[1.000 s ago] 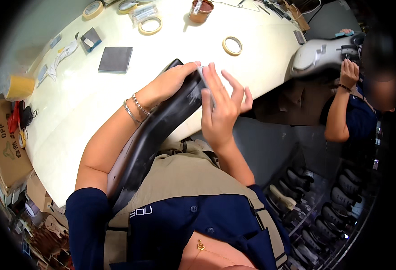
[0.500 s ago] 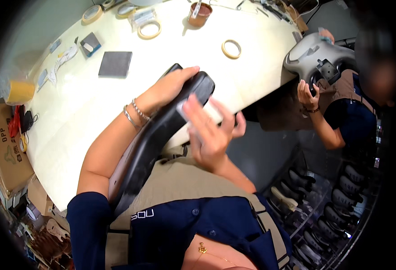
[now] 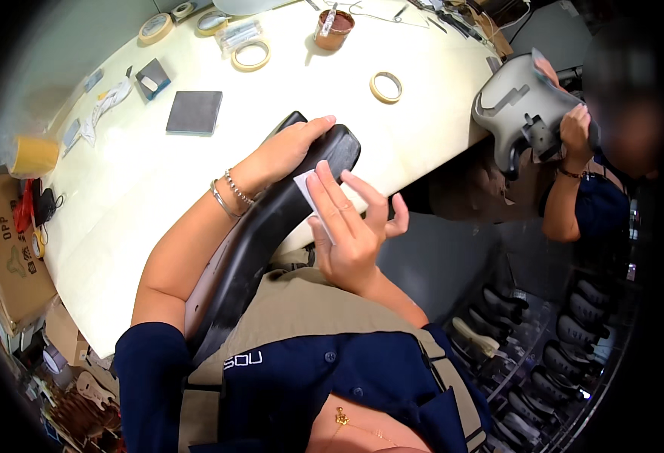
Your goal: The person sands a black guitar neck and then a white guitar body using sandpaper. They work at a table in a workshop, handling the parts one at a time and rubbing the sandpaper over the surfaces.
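A black electric guitar body (image 3: 241, 253) rests on its edge, slanting from the table toward my lap, its narrow side turned up. My left hand (image 3: 293, 147) wraps over its upper end, the thumb laid along the top. Against the body's black side, my right hand (image 3: 355, 238) presses a small pale sheet that looks like sandpaper (image 3: 303, 187). Its index and middle fingers lie flat over the sheet, while the other fingers stand away. Dull, greyish patches show on the black side. My left forearm covers part of the body.
On the white table (image 3: 120, 226) lie a dark square pad (image 3: 194, 112), a sanding block (image 3: 153, 79), tape rolls (image 3: 386, 87) and a brown pot (image 3: 334, 32). At right, a co-worker holds a grey guitar body (image 3: 513, 106). Dark parts fill racks (image 3: 574, 328) below.
My right hand, blurred before, now shows sharply with the sheet at nearly the same spot. The co-worker's guitar body has turned, and their lower hand has moved up and right along it.
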`<state>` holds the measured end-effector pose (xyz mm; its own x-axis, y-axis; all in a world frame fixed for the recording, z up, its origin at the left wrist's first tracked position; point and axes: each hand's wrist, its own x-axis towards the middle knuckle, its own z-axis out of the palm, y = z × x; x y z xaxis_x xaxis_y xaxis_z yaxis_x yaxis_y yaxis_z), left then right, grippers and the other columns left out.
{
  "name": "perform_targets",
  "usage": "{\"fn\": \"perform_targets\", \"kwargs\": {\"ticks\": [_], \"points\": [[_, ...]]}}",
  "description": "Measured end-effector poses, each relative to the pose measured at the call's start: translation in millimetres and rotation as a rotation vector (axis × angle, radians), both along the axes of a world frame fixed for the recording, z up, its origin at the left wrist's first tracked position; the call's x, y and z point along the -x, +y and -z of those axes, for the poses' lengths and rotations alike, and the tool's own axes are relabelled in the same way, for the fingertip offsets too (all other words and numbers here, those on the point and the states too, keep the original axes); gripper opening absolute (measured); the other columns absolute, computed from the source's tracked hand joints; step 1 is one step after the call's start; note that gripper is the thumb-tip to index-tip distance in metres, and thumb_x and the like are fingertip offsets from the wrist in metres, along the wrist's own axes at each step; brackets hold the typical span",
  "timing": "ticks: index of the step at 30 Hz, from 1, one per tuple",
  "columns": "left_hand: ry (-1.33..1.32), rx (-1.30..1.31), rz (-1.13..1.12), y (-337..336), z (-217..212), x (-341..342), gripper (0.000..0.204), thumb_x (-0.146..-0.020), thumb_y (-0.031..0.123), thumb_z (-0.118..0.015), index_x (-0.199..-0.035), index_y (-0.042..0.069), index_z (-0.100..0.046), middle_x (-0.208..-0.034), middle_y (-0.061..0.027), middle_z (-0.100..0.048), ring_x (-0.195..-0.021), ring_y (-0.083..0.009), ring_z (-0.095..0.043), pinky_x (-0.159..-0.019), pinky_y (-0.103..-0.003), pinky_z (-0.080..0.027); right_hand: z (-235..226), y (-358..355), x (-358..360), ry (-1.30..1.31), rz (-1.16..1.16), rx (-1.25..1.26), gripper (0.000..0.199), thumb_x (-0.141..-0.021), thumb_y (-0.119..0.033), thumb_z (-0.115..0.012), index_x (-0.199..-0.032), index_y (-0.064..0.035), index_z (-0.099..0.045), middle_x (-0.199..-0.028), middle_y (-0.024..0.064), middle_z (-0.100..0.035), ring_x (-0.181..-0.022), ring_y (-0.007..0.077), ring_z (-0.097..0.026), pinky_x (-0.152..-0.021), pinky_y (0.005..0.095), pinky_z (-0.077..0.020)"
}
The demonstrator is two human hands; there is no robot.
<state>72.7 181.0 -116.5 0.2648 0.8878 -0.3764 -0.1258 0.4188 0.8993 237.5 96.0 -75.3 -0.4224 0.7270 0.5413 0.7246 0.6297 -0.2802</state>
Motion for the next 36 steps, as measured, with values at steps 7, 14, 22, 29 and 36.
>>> {"fn": "perform_targets", "kwargs": {"ticks": [7, 14, 22, 29, 36], "points": [[-0.024, 0.003, -0.07, -3, -14, -6, 0.05, -0.102, 0.043, -0.043, -0.091, -0.001, -0.066, -0.089, -0.0033, -0.062, -0.088, -0.0081, -0.052, -0.082, -0.024, -0.044, -4, 1, 2, 0.027, -0.03, 0.019, 0.045, -0.078, -0.01, -0.067, -0.123, -0.0073, -0.066, -0.123, 0.0022, -0.068, -0.118, 0.0174, -0.05, -0.107, 0.0436, -0.0112], [-0.056, -0.08, -0.16, -4, -12, -6, 0.048, -0.101, 0.043, -0.045, -0.092, 0.001, -0.067, -0.082, -0.0002, -0.062, -0.073, -0.0079, -0.052, -0.072, -0.024, -0.046, -2, 13, 6, 0.041, 0.034, 0.04, 0.045, -0.082, -0.021, -0.069, -0.126, -0.016, -0.064, -0.126, -0.0019, -0.066, -0.115, 0.0177, -0.051, -0.107, 0.0475, -0.009], [-0.057, -0.322, 0.149, -11, -23, 9, 0.054, -0.084, 0.032, -0.069, -0.128, 0.005, -0.054, -0.1, -0.008, -0.063, -0.088, -0.0154, -0.063, -0.085, -0.03, -0.051, 8, 72, -33, 0.541, 0.157, 0.327, 0.035, -0.097, -0.009, -0.052, -0.131, -0.0048, -0.06, -0.11, 0.017, -0.067, -0.104, 0.0241, -0.06, -0.096, 0.0375, -0.0418], [0.09, -0.308, 0.143, 12, -30, -3, 0.027, -0.093, 0.023, -0.055, -0.108, 0.001, -0.063, -0.092, -0.0092, -0.064, -0.078, -0.0129, -0.062, -0.075, -0.027, -0.051, 20, 20, -23, 0.439, -0.132, -0.049, 0.04, -0.083, -0.004, -0.063, -0.122, 0.002, -0.064, -0.123, 0.0194, -0.063, -0.094, 0.0246, -0.064, -0.081, 0.0346, -0.0501], [-0.03, -0.178, 0.06, 14, -21, -5, 0.046, -0.103, 0.033, -0.038, -0.1, -0.001, -0.068, -0.083, -0.0091, -0.066, -0.071, -0.0133, -0.061, -0.07, -0.025, -0.051, 10, 29, -7, 0.175, -0.111, -0.025, 0.045, -0.073, -0.008, -0.072, -0.117, -0.0005, -0.067, -0.122, 0.0109, -0.065, -0.07, 0.0204, -0.056, -0.066, 0.0284, -0.0457]]}}
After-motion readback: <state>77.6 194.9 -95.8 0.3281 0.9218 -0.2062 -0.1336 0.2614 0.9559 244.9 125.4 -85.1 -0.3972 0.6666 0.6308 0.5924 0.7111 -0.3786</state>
